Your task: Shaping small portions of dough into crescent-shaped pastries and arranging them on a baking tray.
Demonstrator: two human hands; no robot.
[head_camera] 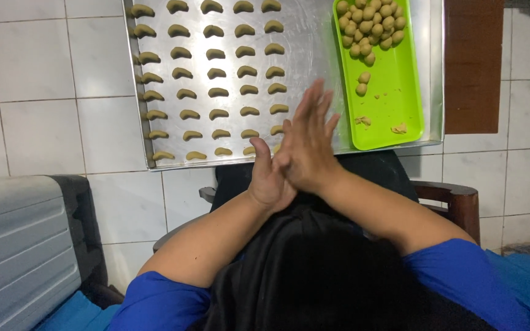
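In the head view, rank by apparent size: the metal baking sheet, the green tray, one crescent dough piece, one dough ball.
1. Metal baking sheet, largest.
2. Green tray, resting on the sheet's right part.
3 and 4. Crescent dough piece and dough ball: the crescent looks slightly longer, but they are too close to rank firmly.

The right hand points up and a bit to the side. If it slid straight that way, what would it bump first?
Probably the bare metal tray, in the gap between the crescent cookies and green tray. The right hand may be above it; depth is unclear.

Dim, flat overhead light, soft glare on the metal tray (pixel 314 37), slight motion blur on the hands (pixel 295 153).
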